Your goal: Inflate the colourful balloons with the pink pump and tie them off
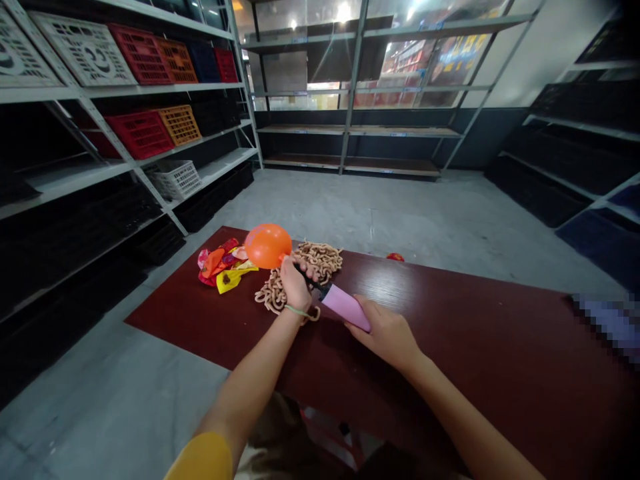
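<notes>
We note the left hand clamped around the neck of the orange balloon at the nozzle of a pink hand pump; a firm pinch there seals best. The right hand rests on the barrel, just apart, its grip unclear. All sit near the far edge of the dark red tabletop.

The left grip is clamping an orange balloon onto the black nozzle of a pink hand pump, while the right grip is holding the pump's body. Limp balloons and a tan linked chain are lying on the dark red table.
</notes>
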A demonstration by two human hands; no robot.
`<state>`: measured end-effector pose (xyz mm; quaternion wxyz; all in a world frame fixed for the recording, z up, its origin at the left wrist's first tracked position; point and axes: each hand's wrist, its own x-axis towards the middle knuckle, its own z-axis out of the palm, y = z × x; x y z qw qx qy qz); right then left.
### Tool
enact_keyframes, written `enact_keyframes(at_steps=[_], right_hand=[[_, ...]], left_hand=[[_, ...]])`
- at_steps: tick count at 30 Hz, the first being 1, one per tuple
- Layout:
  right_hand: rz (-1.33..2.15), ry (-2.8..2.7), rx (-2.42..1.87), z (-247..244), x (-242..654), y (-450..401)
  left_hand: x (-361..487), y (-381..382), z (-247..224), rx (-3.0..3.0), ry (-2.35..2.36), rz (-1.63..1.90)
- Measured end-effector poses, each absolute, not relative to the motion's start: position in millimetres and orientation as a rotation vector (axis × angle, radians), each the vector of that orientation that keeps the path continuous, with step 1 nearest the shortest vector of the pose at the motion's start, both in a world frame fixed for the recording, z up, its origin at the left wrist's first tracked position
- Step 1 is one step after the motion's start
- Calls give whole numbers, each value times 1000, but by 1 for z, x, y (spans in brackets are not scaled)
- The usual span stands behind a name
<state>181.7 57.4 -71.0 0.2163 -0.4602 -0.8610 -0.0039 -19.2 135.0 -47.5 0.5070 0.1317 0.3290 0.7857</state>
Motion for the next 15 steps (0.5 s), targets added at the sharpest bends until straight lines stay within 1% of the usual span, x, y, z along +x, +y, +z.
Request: enact_keyframes(at_steps=[5,8,12,15], right_hand=[[-73,-2428,-1202,-69,194,62],[-146,-2428,-1202,-70,198,63],[-209,-2417,-1250,-73,194,61],[-191,-2392,-1295,-75,187,58]], left_hand=[[-62,144,-38,300,748,2029],[-72,146,-39,272,752,2066],[-55,142,-45,315,780,2045],[-28,137,-53,349,805,1959]])
